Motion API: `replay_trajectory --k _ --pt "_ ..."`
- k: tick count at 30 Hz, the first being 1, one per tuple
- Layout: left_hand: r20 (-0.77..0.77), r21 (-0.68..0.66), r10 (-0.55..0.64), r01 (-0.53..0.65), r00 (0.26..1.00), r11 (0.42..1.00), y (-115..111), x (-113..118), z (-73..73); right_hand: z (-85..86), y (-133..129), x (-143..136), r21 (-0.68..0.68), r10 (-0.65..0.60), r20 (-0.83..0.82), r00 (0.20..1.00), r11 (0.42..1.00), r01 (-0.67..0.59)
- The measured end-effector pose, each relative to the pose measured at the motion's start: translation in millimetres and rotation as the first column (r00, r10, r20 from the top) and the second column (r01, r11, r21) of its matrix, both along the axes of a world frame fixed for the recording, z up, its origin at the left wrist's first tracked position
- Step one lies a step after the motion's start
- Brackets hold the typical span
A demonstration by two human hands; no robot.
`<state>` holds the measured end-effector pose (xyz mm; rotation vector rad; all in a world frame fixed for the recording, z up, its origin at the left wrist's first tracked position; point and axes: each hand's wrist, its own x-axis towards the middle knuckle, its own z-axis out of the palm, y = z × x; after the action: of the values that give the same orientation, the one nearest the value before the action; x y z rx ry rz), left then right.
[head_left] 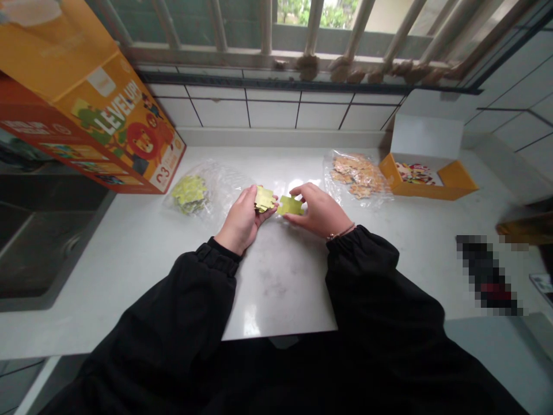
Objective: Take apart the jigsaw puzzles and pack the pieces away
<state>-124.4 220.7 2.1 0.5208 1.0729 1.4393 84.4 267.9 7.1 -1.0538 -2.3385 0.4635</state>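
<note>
My left hand [245,218] is closed round a small stack of yellow-green jigsaw puzzle pieces [264,198], held a little above the white countertop. Between the thumb and fingers of my right hand [321,211] is a single green puzzle piece [290,205], just to the right of that stack. To the left of my left hand, a clear plastic bag [220,181] lies with a heap of yellow-green puzzle pieces [190,193]. Beyond my right hand is another clear bag holding orange puzzle pieces [360,173].
A tall orange puzzle box [125,127] stands at the back left, near a dark sink [30,248]. At the back right sits an open orange box [425,184] with colourful pieces inside. A blurred dark object [488,275] lies on the countertop [280,288] at right. Window bars rise behind.
</note>
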Motion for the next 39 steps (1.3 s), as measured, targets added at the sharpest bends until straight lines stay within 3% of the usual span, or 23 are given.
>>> replay_trajectory --k 5,10,14,19,28,31,34,36,39 --pt "0.025 -0.045 0.012 -0.011 1.000 0.999 1.6 1.3 0.3 4.2 -2.3 -6.6 0.043 -0.124 -0.133 0.983 0.990 0.131" --pt "-0.002 -0.045 -0.014 0.014 1.000 0.999 -0.1 1.7 0.0 -4.8 2.4 -0.4 0.002 -0.057 0.015 0.998 0.998 0.057" --pt "-0.022 -0.035 -0.075 0.074 0.997 0.997 -0.9 0.6 -1.4 -5.5 0.3 13.1 -0.067 -0.069 0.151 0.986 0.995 0.080" --pt "-0.036 -0.038 -0.088 0.086 0.995 0.996 -1.5 -1.7 -2.1 1.9 -7.5 27.4 -0.169 0.103 0.255 0.961 0.984 -0.060" --pt "-0.013 -0.037 -0.121 0.120 0.993 0.992 -4.5 -2.2 6.0 9.7 -7.9 23.1 -0.300 0.183 0.199 0.963 0.947 -0.118" --pt "-0.031 -0.048 -0.109 0.108 0.994 0.993 -4.5 -0.8 6.8 13.0 -9.3 20.3 -0.372 0.166 0.104 0.981 0.921 -0.116" --pt "-0.043 -0.030 -0.102 0.101 0.994 0.994 -4.9 -0.4 6.1 15.8 -10.4 13.5 -0.442 0.164 -0.155 0.974 0.870 -0.217" --pt "-0.051 -0.009 -0.101 0.100 0.994 0.995 -5.2 -0.3 5.0 15.1 -10.3 5.8 -0.425 0.046 -0.394 0.918 0.876 -0.227" --pt "-0.060 0.021 -0.127 0.128 0.990 0.992 -5.9 0.9 2.7 7.7 -8.5 -6.7 -0.378 -0.188 -0.602 0.776 0.923 -0.070"
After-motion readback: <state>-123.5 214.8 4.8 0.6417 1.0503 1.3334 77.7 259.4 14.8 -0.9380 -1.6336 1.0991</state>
